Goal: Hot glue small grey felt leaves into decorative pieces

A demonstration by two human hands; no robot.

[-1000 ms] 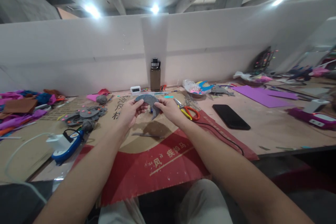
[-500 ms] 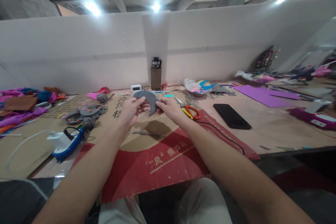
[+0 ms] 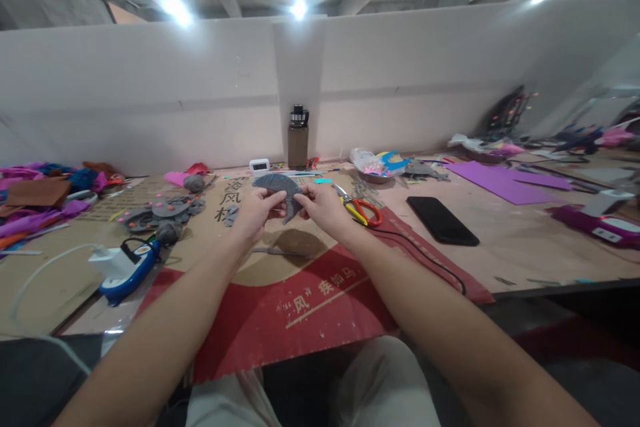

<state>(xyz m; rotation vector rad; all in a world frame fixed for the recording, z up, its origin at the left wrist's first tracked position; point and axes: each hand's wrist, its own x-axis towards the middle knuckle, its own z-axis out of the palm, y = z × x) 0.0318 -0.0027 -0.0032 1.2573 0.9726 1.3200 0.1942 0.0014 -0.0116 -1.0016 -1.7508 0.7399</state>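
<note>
Both hands, left hand point(image 3: 256, 212) and right hand point(image 3: 323, 205), pinch a curved grey felt piece point(image 3: 278, 185) above the desk point(image 3: 500, 240), near red-and-yellow-handled scissors point(image 3: 361, 209) and a black phone point(image 3: 440, 220).

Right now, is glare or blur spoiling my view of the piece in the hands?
Head view: the ceiling lights flare white, but the glare sits above the wall; the grey curved piece between the left hand and right hand is evenly lit and sharp, throwing a soft shadow on the cardboard; the wide lens bows the wall and softens the far edges.
</note>
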